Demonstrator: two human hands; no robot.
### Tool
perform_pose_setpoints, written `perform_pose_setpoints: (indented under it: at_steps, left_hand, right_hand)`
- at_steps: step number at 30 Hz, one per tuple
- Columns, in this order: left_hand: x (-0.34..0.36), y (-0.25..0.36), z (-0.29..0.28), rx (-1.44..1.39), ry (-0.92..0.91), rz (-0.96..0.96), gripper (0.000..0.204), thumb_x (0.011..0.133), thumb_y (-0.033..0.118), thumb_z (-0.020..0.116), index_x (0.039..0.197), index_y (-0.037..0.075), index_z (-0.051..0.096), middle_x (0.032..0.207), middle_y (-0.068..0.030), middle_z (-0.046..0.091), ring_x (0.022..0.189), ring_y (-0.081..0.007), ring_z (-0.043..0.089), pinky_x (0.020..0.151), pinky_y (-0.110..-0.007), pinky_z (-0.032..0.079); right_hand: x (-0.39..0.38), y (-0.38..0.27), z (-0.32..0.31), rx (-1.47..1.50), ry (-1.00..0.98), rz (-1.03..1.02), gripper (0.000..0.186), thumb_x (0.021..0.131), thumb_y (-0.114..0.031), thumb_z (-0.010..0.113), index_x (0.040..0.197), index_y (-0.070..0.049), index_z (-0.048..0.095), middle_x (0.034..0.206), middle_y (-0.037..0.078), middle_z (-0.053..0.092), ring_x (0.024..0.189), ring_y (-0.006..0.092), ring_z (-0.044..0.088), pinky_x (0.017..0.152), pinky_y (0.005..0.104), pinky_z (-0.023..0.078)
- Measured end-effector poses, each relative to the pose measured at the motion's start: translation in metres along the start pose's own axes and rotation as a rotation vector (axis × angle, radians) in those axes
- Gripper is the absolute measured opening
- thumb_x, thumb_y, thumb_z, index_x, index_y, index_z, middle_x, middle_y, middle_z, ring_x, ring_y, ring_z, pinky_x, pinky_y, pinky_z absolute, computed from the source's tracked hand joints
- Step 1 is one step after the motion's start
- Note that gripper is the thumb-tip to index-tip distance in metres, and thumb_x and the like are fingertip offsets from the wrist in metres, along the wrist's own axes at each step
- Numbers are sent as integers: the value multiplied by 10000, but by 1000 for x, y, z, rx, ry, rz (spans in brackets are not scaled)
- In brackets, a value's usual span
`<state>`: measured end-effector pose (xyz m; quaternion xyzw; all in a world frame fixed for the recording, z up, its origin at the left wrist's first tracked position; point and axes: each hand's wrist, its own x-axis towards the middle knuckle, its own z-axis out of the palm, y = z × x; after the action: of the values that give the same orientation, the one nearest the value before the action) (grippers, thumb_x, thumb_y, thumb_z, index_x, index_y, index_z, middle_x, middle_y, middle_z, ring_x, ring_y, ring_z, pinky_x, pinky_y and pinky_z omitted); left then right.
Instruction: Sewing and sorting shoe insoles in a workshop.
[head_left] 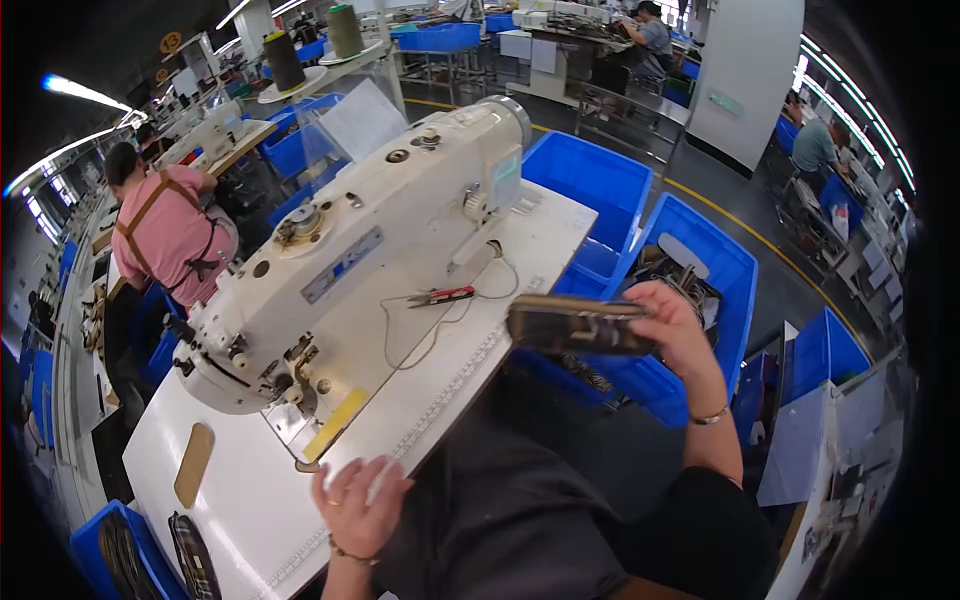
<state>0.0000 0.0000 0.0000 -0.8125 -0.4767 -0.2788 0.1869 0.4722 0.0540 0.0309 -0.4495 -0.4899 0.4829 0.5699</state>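
My right hand [672,330] grips a dark, plaid-patterned oblong pouch [570,323] at its right end, held in the air beside the table's right edge and partly over a blue bin [735,300] of pieces. My left hand [358,505], fingers loosely spread and empty, is at the front edge of the white sewing table [245,490]. The white sewing machine [370,230] stands on the table, with red-handled snips [445,297], a cord, a yellow strip [335,425] near its needle area and a tan oblong piece [194,465] at the left.
A second blue bin [585,150] stands behind the right one. At lower left are a blue crate [105,540] and another plaid pouch [192,555]. Thread cones [345,32] stand behind the machine. A co-worker in pink [170,240] sits at left; others work farther back beside a pillar [740,80].
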Motion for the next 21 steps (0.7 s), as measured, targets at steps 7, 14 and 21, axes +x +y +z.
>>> perform_pose_setpoints:
  at_steps: [7, 14, 21]
  left_hand:
    - [-29, -79, -22, 133, -86, -347, 235, 770, 110, 738, 994, 73, 678, 1080, -63, 635, 1077, -305, 546, 1007, -486, 369]
    - [-61, -167, -35, 181, -34, -555, 167, 735, 88, 757, 895, 73, 711, 984, -100, 680, 943, -316, 610, 836, -426, 464]
    - [-65, -231, -13, 342, -201, -894, 147, 854, 204, 669, 911, 76, 713, 998, -129, 683, 982, -338, 609, 848, -438, 495]
  right_hand:
    - [-43, -1, -78, -1175, 537, -174, 367, 825, 21, 662, 1184, 13, 584, 1044, 118, 674, 981, 180, 650, 878, 300, 508]
    - [36, 56, 89, -864, -70, -371, 314, 850, 126, 472, 1084, 36, 662, 1030, 187, 695, 952, 243, 686, 784, 301, 539]
    - [33, 97, 243, -732, -593, -879, 314, 799, 96, 485, 1052, 19, 652, 1224, 215, 629, 1153, 368, 602, 988, 428, 484]
